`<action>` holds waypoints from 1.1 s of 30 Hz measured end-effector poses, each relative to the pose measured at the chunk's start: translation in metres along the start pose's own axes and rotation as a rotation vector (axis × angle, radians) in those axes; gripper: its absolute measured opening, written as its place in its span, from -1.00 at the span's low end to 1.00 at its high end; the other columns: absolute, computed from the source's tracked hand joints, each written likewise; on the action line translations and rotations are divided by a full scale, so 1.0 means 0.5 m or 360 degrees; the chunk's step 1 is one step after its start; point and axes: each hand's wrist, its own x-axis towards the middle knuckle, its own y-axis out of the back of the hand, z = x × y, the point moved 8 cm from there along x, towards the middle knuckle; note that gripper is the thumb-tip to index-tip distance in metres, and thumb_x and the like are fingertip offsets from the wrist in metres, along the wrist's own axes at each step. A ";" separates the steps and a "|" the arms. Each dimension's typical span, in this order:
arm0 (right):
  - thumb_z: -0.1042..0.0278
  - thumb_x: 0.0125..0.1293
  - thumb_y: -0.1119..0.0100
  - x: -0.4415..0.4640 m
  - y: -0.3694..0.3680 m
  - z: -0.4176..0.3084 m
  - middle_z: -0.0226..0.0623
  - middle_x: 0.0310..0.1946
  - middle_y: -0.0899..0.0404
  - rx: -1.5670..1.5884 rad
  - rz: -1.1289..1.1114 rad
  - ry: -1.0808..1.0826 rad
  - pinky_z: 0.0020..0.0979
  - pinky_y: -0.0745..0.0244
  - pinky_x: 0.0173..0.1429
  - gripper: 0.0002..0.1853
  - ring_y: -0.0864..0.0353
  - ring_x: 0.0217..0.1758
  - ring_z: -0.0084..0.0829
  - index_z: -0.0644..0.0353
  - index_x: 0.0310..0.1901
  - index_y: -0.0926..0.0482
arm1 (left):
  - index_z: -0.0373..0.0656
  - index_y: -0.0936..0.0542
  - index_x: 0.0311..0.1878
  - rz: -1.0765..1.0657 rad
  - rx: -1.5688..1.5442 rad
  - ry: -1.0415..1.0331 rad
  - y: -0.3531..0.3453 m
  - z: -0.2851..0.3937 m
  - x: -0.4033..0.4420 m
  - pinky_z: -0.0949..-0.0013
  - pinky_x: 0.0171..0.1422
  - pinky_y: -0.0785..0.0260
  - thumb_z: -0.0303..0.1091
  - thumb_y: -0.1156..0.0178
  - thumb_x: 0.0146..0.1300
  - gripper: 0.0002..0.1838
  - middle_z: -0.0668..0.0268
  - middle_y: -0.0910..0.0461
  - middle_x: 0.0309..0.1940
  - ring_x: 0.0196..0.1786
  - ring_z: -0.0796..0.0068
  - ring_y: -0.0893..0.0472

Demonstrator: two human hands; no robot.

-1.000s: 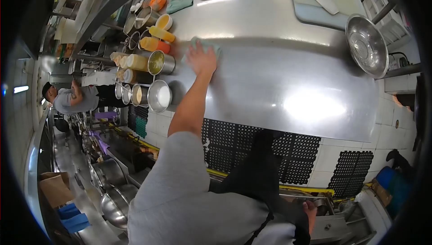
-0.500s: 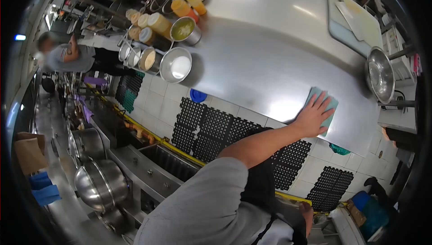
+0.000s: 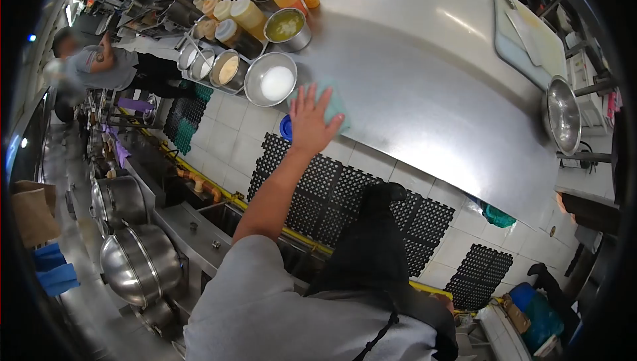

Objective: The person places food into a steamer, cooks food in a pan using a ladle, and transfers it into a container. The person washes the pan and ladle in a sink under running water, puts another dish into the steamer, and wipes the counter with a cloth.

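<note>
My left hand (image 3: 313, 122) lies flat on a pale green cloth (image 3: 340, 105), fingers stretched and thumb out to the side, pressing it to the steel worktable (image 3: 424, 109). The cloth shows past the fingertips and beside the thumb; the rest is under the palm. Just left of the fingers stands a steel bowl (image 3: 253, 85) holding something white. Behind that bowl is a steel pot (image 3: 307, 40) of yellow-green liquid. Low at the right of my body, a sliver of my right hand (image 3: 443, 301) shows by the dark apron, with its fingers hidden.
Squeeze bottles (image 3: 247, 14) and small containers crowd the table's left end. A knife (image 3: 524, 32) lies on cutting boards (image 3: 504, 46) at the far right, near a steel bowl (image 3: 563, 115). Black mats (image 3: 312, 188) cover the floor. Another person (image 3: 109, 69) stands at the left.
My left hand and the cloth have slid across the worktable from its right end to beside the bowl with white contents. My right hand is less visible.
</note>
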 end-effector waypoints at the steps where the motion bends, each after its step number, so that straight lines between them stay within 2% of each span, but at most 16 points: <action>1: 0.22 0.47 -0.26 -0.004 0.000 0.011 -0.08 -0.23 -0.79 -0.0022 0.0040 -0.0072 -0.22 -0.65 -0.06 -0.65 -0.80 -0.16 -0.32 0.37 0.05 -0.72 | 0.11 -0.32 0.62 0.0008 0.0014 -0.0001 0.000 -0.007 0.003 -0.27 0.71 0.22 0.15 -0.26 0.36 -0.18 -0.05 -0.12 0.65 0.70 -0.22 0.00; 3: 0.20 0.47 -0.26 -0.006 -0.012 0.078 -0.07 -0.22 -0.80 -0.0056 0.0127 -0.0221 -0.22 -0.65 -0.04 -0.64 -0.80 -0.16 -0.34 0.36 0.06 -0.72 | 0.13 -0.32 0.62 0.0002 0.0025 -0.0026 -0.003 -0.010 0.011 -0.28 0.71 0.22 0.16 -0.27 0.35 -0.18 -0.05 -0.12 0.65 0.70 -0.22 0.00; 6: 0.19 0.46 -0.28 0.010 -0.019 0.126 -0.07 -0.21 -0.81 -0.0357 0.0088 0.0034 -0.23 -0.65 -0.02 -0.63 -0.80 -0.14 -0.33 0.35 0.07 -0.73 | 0.16 -0.32 0.62 -0.0044 0.0013 -0.0067 -0.005 -0.020 0.034 -0.30 0.70 0.23 0.19 -0.28 0.34 -0.17 -0.04 -0.12 0.66 0.70 -0.23 0.01; 9: 0.18 0.46 -0.28 -0.036 -0.016 0.107 -0.08 -0.19 -0.81 0.0016 0.0182 -0.0321 -0.23 -0.64 0.00 -0.63 -0.82 -0.11 -0.31 0.34 0.08 -0.73 | 0.16 -0.29 0.63 -0.0124 0.0030 -0.0043 -0.017 -0.026 0.068 -0.33 0.70 0.24 0.22 -0.25 0.34 -0.15 -0.06 -0.07 0.67 0.70 -0.26 0.03; 13: 0.19 0.48 -0.27 -0.044 -0.029 0.104 -0.06 -0.20 -0.81 -0.0067 0.0199 -0.0504 -0.27 -0.65 -0.06 -0.62 -0.81 -0.15 -0.31 0.39 0.07 -0.72 | 0.12 -0.25 0.65 -0.0109 0.0097 0.0174 -0.058 -0.004 0.138 -0.39 0.69 0.27 0.28 -0.20 0.36 -0.12 -0.09 0.00 0.69 0.71 -0.33 0.09; 16: 0.20 0.48 -0.27 -0.047 -0.057 0.125 -0.07 -0.21 -0.80 0.0116 0.0207 -0.0502 -0.29 -0.65 -0.09 -0.62 -0.79 -0.18 -0.35 0.41 0.06 -0.72 | 0.09 -0.19 0.68 -0.0162 0.0141 0.0233 -0.098 0.067 0.224 -0.38 0.70 0.27 0.32 -0.13 0.39 -0.09 -0.09 0.00 0.69 0.70 -0.34 0.07; 19: 0.20 0.49 -0.27 -0.049 -0.096 0.158 -0.07 -0.22 -0.80 0.0471 0.0191 -0.0479 -0.31 -0.65 -0.12 -0.62 -0.77 -0.21 -0.38 0.43 0.04 -0.72 | 0.05 -0.15 0.70 -0.0132 0.0178 0.0082 -0.159 0.202 0.287 -0.39 0.70 0.27 0.35 -0.06 0.42 -0.07 -0.08 0.01 0.71 0.71 -0.34 0.08; 21: 0.21 0.49 -0.27 -0.038 -0.123 0.193 -0.07 -0.23 -0.80 0.0599 0.0180 -0.0434 -0.33 -0.64 -0.15 -0.62 -0.75 -0.23 -0.40 0.45 0.03 -0.72 | 0.04 -0.15 0.70 -0.0206 0.0263 -0.0125 -0.193 0.345 0.287 -0.39 0.71 0.29 0.37 -0.01 0.44 -0.08 -0.07 0.01 0.71 0.72 -0.32 0.11; 24: 0.22 0.48 -0.28 -0.004 -0.149 0.254 -0.12 -0.25 -0.79 0.0296 0.0296 -0.0268 -0.33 -0.62 -0.16 -0.64 -0.74 -0.24 -0.41 0.45 -0.01 -0.73 | 0.03 -0.19 0.69 -0.0388 0.0142 -0.0493 -0.209 0.586 0.224 -0.38 0.72 0.35 0.37 0.00 0.45 -0.09 -0.06 0.00 0.71 0.73 -0.31 0.13; 27: 0.24 0.48 -0.26 -0.001 -0.174 0.252 -0.11 -0.27 -0.79 0.0401 0.0373 -0.0131 -0.32 -0.61 -0.16 -0.66 -0.75 -0.26 -0.38 0.44 -0.05 -0.74 | 0.02 -0.20 0.69 -0.0560 -0.0154 -0.0909 -0.256 0.778 0.105 -0.36 0.73 0.41 0.35 -0.02 0.42 -0.09 -0.06 0.04 0.72 0.74 -0.30 0.22; 30: 0.25 0.48 -0.25 -0.028 -0.164 0.178 -0.15 -0.33 -0.77 0.0583 0.0330 -0.0260 -0.36 -0.60 -0.26 -0.69 -0.75 -0.32 -0.40 0.39 -0.05 -0.74 | 0.01 -0.20 0.69 -0.0675 -0.0332 -0.1293 -0.239 0.896 0.001 -0.37 0.73 0.44 0.33 -0.07 0.41 -0.08 -0.09 0.08 0.72 0.74 -0.28 0.23; 33: 0.26 0.49 -0.23 -0.082 -0.131 0.066 -0.19 -0.38 -0.76 0.0814 0.0313 -0.0437 -0.39 -0.58 -0.36 -0.72 -0.75 -0.39 -0.42 0.34 -0.06 -0.73 | 0.02 -0.20 0.68 -0.0759 -0.0322 -0.1340 -0.252 0.946 -0.018 -0.35 0.73 0.42 0.31 -0.09 0.41 -0.09 -0.08 0.08 0.72 0.74 -0.28 0.23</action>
